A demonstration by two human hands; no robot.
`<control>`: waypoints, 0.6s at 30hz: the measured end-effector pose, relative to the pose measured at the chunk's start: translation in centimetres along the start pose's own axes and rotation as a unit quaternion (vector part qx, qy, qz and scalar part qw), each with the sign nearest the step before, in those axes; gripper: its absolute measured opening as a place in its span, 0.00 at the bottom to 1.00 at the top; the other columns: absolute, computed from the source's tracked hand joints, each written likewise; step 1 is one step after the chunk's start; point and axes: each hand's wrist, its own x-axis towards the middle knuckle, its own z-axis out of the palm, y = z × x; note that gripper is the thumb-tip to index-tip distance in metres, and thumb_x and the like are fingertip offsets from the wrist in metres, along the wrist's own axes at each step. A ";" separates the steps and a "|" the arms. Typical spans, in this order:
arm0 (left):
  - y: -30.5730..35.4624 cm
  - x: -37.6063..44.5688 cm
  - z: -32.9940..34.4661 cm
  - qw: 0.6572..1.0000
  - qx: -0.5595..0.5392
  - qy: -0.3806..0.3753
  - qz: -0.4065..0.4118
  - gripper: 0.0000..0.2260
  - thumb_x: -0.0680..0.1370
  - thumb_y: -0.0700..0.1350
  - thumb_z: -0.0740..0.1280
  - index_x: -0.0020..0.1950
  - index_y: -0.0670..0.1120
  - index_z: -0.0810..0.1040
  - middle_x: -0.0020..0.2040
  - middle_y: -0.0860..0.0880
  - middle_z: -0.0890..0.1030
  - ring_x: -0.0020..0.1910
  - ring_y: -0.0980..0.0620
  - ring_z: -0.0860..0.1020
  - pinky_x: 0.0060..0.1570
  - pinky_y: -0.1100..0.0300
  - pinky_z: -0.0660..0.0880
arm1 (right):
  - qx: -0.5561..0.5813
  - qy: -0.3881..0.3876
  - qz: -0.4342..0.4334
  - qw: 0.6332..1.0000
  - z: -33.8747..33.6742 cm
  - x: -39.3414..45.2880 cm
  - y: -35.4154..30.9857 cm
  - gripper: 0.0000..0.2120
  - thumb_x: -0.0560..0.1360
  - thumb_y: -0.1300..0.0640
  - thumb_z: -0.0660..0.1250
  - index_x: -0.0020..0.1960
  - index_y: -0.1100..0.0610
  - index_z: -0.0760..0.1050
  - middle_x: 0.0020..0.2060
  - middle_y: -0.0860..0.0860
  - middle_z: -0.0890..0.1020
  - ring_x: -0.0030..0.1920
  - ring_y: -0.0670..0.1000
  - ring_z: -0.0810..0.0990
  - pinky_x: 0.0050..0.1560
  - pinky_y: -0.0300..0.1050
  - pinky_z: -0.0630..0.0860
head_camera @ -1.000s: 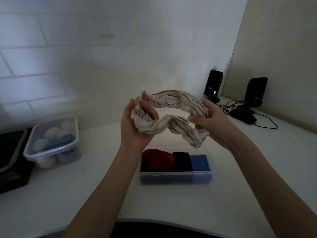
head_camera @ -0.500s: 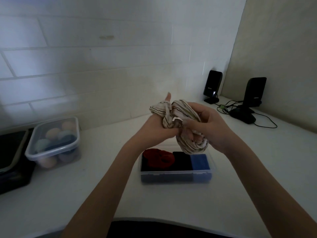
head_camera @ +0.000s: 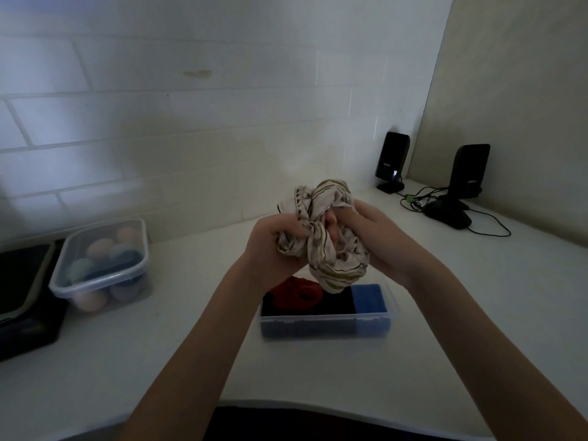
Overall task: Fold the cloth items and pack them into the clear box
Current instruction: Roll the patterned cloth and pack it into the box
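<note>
head camera, looking down: a striped cream cloth (head_camera: 321, 237) is bunched into a loose knot in the air, held above the far edge of the clear box (head_camera: 324, 329) on the white desk (head_camera: 191, 361). the left hand (head_camera: 273, 246) has its grip closed on the cloth's left side, fingers curled into the folds; the right hand (head_camera: 372, 240) has its grip closed on the right side, with one fingertip showing through a gap in the fabric. a tail of cloth hangs down toward the box.

inside the box lie a red cloth (head_camera: 296, 292), a black cloth (head_camera: 334, 305) and a blue cloth (head_camera: 370, 299), side by side, filling most of what can be seen of it.

the risk, on this evidence: the bundle looks twisted more than folded, so it may spring open once either grip loosens, or sit too bulky for the little room left. the hanging tail could catch the box's rim or drag across the red cloth and disturb it.

off to the left stands a lidded container (head_camera: 101, 265) of pale round items; two black speakers (head_camera: 393, 160) and their cables sit well apart in the far right corner, clear of the work.
</note>
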 end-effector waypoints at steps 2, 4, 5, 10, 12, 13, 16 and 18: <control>0.0 0.1 -0.2 1.000 -0.018 -0.017 -0.002 0.27 0.54 0.46 0.74 0.48 0.37 0.73 0.38 0.41 0.74 0.36 0.46 0.73 0.41 0.58 0.70 | 0.046 -0.036 0.054 0.997 0.5 -0.1 -0.1 0.14 0.78 0.50 0.60 0.42 0.53 0.82 0.36 0.50 0.85 0.41 0.48 0.85 0.41 0.38 0.80; 0.1 0.1 -0.2 0.999 -0.027 -0.024 -0.001 0.34 0.58 0.50 0.74 0.59 0.35 0.71 0.47 0.38 0.74 0.45 0.42 0.73 0.48 0.53 0.69 | 0.081 -0.037 0.075 0.993 0.7 -0.1 0.0 0.18 0.79 0.50 0.59 0.36 0.53 0.82 0.30 0.49 0.82 0.36 0.47 0.83 0.39 0.38 0.79; 0.0 0.0 -0.2 0.999 -0.028 -0.031 -0.007 0.37 0.60 0.52 0.74 0.63 0.35 0.70 0.52 0.37 0.73 0.51 0.40 0.73 0.53 0.51 0.69 | 0.105 -0.035 0.079 0.991 0.7 0.0 0.1 0.17 0.79 0.51 0.59 0.40 0.56 0.81 0.27 0.48 0.80 0.35 0.47 0.82 0.38 0.39 0.79; -0.2 -0.3 -0.1 0.995 -0.053 -0.088 0.000 0.26 0.63 0.55 0.76 0.53 0.39 0.80 0.47 0.42 0.84 0.47 0.46 0.82 0.50 0.54 0.79 | 0.282 -0.015 0.113 0.953 0.5 0.1 0.0 0.16 0.79 0.56 0.56 0.36 0.58 0.74 0.26 0.51 0.77 0.27 0.47 0.77 0.31 0.37 0.77; -0.6 -0.3 -0.4 0.995 -0.053 -0.087 -0.001 0.21 0.62 0.54 0.77 0.47 0.41 0.81 0.41 0.45 0.84 0.42 0.48 0.82 0.47 0.57 0.79 | 0.290 0.023 0.108 0.951 0.2 0.3 0.2 0.12 0.78 0.57 0.57 0.39 0.59 0.74 0.30 0.51 0.78 0.31 0.47 0.78 0.36 0.39 0.78; -0.8 -0.3 -0.6 0.995 -0.051 -0.086 0.000 0.19 0.62 0.53 0.77 0.45 0.42 0.81 0.38 0.46 0.82 0.40 0.49 0.81 0.45 0.58 0.78 | 0.305 0.021 0.102 0.946 0.0 0.3 0.3 0.11 0.77 0.58 0.56 0.38 0.58 0.72 0.28 0.50 0.75 0.30 0.46 0.76 0.36 0.39 0.76; -1.2 -0.2 -0.8 0.996 -0.059 -0.065 0.018 0.13 0.60 0.45 0.79 0.40 0.46 0.80 0.33 0.50 0.76 0.35 0.54 0.76 0.40 0.63 0.76 | 0.352 0.002 0.066 0.934 -0.5 0.3 0.7 0.07 0.75 0.60 0.57 0.38 0.57 0.68 0.24 0.47 0.70 0.25 0.44 0.69 0.31 0.36 0.67; -1.4 -0.1 -0.4 0.996 -0.069 -0.043 0.037 0.11 0.61 0.38 0.75 0.40 0.45 0.80 0.32 0.50 0.76 0.33 0.55 0.76 0.39 0.63 0.77 | 0.344 -0.013 0.027 0.938 -1.0 0.2 0.9 0.01 0.71 0.63 0.61 0.41 0.58 0.70 0.26 0.46 0.71 0.24 0.42 0.67 0.29 0.35 0.64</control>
